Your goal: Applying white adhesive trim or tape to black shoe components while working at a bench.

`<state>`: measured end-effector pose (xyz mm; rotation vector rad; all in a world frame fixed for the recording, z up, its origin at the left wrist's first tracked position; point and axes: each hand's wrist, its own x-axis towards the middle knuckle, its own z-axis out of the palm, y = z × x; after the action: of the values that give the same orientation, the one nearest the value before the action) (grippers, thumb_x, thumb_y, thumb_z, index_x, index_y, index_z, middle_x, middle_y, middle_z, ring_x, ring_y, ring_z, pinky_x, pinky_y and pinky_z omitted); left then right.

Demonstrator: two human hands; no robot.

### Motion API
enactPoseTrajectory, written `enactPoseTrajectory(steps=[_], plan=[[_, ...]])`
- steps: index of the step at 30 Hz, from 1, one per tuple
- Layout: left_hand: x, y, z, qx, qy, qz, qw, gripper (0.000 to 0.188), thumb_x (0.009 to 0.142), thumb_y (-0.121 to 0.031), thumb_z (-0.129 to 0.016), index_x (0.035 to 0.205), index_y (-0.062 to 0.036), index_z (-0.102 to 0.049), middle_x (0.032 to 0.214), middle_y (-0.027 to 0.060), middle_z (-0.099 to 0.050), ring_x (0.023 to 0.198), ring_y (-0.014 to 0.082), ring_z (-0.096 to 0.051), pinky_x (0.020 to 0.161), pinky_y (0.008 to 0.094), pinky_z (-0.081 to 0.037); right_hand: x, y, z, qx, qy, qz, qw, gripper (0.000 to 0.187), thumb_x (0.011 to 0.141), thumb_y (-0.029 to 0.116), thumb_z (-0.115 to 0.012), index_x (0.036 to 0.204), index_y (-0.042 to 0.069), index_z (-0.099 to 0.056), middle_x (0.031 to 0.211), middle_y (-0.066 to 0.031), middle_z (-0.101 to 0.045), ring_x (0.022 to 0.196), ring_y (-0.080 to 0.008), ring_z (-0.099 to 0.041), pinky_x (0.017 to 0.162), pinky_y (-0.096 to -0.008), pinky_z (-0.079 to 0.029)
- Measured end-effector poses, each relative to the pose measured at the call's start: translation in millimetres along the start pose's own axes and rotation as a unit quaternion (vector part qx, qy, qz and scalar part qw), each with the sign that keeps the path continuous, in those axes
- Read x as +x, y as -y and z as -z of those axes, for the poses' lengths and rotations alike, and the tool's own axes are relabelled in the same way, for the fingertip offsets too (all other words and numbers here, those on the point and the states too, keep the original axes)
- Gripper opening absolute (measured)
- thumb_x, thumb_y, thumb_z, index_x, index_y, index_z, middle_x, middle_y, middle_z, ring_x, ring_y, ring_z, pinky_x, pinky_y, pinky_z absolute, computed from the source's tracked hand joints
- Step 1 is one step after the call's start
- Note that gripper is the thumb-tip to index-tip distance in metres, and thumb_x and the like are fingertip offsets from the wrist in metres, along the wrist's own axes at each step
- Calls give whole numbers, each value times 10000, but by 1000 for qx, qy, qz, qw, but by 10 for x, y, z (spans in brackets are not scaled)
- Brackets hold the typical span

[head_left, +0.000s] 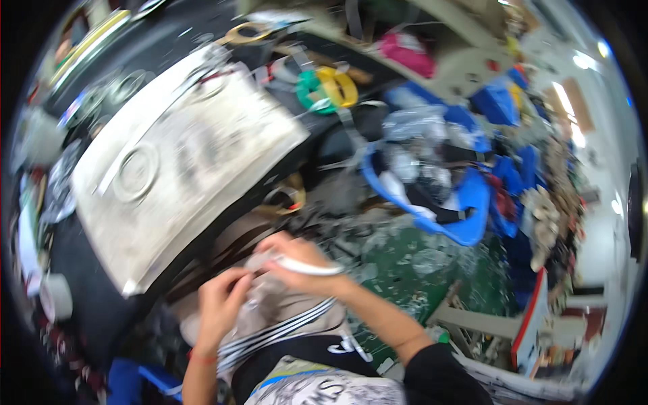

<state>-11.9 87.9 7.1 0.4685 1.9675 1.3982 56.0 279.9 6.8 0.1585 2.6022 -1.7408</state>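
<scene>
Over my lap, both hands meet with fingers pinched close together. My left hand (226, 297) is closed, with thumb and forefinger pressed together. What it holds, if anything, is too blurred to name. Close beside it, my right hand (297, 255) is closed round a narrow white strip (307, 267) that runs back across the hand toward the wrist. Beneath both hands lies beige fabric (266, 304), bordered by black and white striped bands (277, 337). Motion blur hides where the fabric, the strip and my fingertips touch.
A stained whitish board (223, 135) carrying a pale ring-shaped roll (136, 172) lies on the black table (91, 270). Green and yellow tape rolls (337, 88) sit at its far side. To the right, a blue basket (472, 226) full of plastic bags stands on the littered green floor (398, 270).
</scene>
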Motion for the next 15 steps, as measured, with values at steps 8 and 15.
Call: enactPoseTrajectory(steps=[8,15], plan=[[67,597,-242,-298,72,159,939,309,963,-65,-459,1221,101,-491,1074,173,-626,913,173,-641,841,277,-518,-72,-514,-46,-150,-115,-21,982,192,840,152,-605,989,33,-624,901,-136,-611,815,-273,-591,726,-347,-463],[144,523,-101,-324,136,183,918,370,923,-1,-417,1277,105,-444,1213,177,-565,1049,193,-606,939,287,-476,63,-151,-65,10,149,-84,985,453,901,94,-483,1351,74,-435,980,-173,-609,859,-325,-611,764,-365,-480]])
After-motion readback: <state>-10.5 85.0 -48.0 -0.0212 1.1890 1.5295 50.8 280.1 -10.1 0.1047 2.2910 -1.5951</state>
